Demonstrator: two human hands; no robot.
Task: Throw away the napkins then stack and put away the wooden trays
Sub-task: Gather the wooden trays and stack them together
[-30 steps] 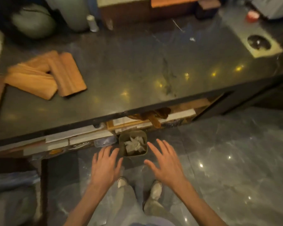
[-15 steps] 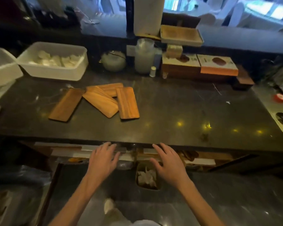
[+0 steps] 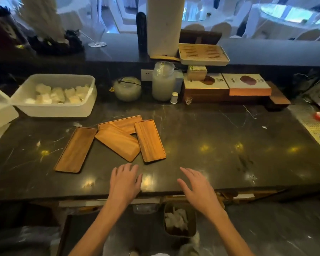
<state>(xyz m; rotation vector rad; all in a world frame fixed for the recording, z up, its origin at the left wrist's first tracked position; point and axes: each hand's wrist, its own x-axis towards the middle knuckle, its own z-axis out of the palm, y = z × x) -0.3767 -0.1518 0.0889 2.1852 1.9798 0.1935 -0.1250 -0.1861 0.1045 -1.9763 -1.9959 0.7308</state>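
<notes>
Wooden trays, four of them, lie on the dark marble-veined desk (image 3: 220, 145) left of centre: a lone tray (image 3: 76, 150) at the left, lying apart and angled, then a loose cluster where a diagonal tray (image 3: 118, 143) overlaps a rear tray (image 3: 126, 122), with an upright-lying tray (image 3: 149, 140) on the right resting partly over them. All are long, shallow, round-cornered rectangles of warm orange-brown wood with visible grain and are empty. Crumpled white napkins (image 3: 175, 218) sit in a small bin (image 3: 192, 218) on the floor below the desk edge. Both hands are empty with fingers spread wide, the left hand (image 3: 125, 183) and right hand (image 3: 198, 187) hovering over the near edge, just short of the trays. Boxes (image 3: 227, 85) at the back carry print too small to read.
</notes>
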